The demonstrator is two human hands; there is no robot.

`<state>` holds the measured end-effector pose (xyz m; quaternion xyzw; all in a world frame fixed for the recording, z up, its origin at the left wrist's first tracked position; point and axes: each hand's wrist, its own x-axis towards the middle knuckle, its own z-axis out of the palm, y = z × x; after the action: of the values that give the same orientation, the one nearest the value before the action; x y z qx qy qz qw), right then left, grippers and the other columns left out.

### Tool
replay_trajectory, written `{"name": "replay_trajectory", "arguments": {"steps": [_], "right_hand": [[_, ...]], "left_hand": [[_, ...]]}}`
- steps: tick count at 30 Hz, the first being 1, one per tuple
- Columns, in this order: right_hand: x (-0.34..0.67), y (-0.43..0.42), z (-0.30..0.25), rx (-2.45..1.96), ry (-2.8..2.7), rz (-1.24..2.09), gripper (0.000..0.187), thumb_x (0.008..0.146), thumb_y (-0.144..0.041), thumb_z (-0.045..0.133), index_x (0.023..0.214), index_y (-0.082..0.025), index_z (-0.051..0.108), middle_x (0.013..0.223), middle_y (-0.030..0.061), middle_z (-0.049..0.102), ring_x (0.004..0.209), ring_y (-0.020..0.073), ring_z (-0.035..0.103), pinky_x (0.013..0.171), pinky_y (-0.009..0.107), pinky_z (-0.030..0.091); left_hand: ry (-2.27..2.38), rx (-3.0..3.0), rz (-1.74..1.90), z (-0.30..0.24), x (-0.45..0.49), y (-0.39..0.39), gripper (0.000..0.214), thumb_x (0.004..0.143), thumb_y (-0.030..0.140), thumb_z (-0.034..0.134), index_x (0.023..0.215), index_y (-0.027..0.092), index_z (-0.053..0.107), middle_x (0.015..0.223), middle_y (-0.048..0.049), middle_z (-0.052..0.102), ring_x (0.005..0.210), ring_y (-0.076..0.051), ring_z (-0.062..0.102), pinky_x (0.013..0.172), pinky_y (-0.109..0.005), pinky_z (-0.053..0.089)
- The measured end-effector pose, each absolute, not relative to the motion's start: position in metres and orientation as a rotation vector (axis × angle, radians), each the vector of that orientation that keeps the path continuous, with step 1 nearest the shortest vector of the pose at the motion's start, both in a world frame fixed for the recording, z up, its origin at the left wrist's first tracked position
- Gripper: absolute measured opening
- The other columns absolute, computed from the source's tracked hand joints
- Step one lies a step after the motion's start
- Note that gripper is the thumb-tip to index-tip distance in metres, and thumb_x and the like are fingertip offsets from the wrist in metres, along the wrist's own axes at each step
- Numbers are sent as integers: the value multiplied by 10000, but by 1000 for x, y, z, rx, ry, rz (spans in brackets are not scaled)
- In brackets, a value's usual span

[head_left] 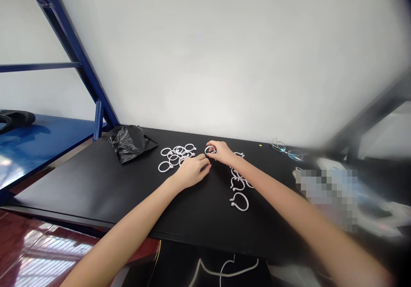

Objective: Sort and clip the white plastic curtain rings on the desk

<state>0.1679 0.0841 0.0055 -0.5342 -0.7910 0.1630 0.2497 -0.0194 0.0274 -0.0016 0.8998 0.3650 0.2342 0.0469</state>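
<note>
My right hand pinches a white shower curtain ring between thumb and fingers, a little above the black tabletop. Just to its left and nearer to me, my left hand rests low over the table. Its fingers are loosely bent and a little apart, with nothing visible in them; its underside is hidden. Beyond and left of that hand lies a cluster of several white rings, which look closed. Under and beside my right forearm, several more rings lie with their ends apart, partly covered by the arm.
A crumpled black plastic bag lies at the table's back left. Eyeglasses sit at the back right, near a blurred, pixelated package. Blue metal framing rises at left. The white wall bounds the black table behind.
</note>
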Motion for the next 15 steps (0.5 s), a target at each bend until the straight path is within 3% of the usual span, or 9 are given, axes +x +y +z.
{"name": "replay_trajectory", "arguments": {"steps": [4, 7, 10, 12, 15], "right_hand": [[173, 91, 2, -1430, -2056, 520, 126, 713, -101, 655, 795, -172, 717, 736, 28, 730, 737, 181, 671, 716, 291, 501], [176, 91, 6, -1369, -1954, 572, 85, 705, -106, 651, 686, -170, 703, 709, 32, 730, 726, 183, 676, 723, 298, 518], [175, 82, 15, -1285, -1799, 622, 82, 764, -196, 638, 772, -162, 713, 800, 60, 753, 807, 203, 704, 794, 338, 545], [174, 67, 22, -1216, -1718, 700, 163, 815, -283, 619, 856, -154, 711, 862, 79, 762, 843, 208, 722, 820, 356, 564], [171, 33, 25, -1131, -1688, 894, 239, 818, -370, 650, 886, -150, 714, 784, 67, 762, 720, 205, 741, 727, 358, 609]], "left_hand": [[1132, 2736, 730, -1, -20, 27, 237, 965, 282, 436, 891, 186, 640, 888, -17, 628, 668, -121, 593, 530, -232, 352], [1142, 2726, 736, 0, -19, 26, 232, 964, 278, 434, 894, 186, 635, 893, -19, 627, 661, -119, 592, 533, -231, 365], [1211, 2610, 891, 0, -19, 26, 210, 964, 307, 447, 1061, 197, 598, 977, -23, 626, 602, -97, 558, 553, -234, 410], [1252, 2470, 1088, 1, -18, 24, 350, 957, 367, 469, 1263, 198, 481, 1062, -46, 614, 570, -90, 531, 565, -243, 441], [1152, 2372, 1191, 0, -14, 17, 492, 962, 422, 456, 1378, 184, 348, 1030, -60, 624, 590, -105, 548, 578, -247, 459]]}}
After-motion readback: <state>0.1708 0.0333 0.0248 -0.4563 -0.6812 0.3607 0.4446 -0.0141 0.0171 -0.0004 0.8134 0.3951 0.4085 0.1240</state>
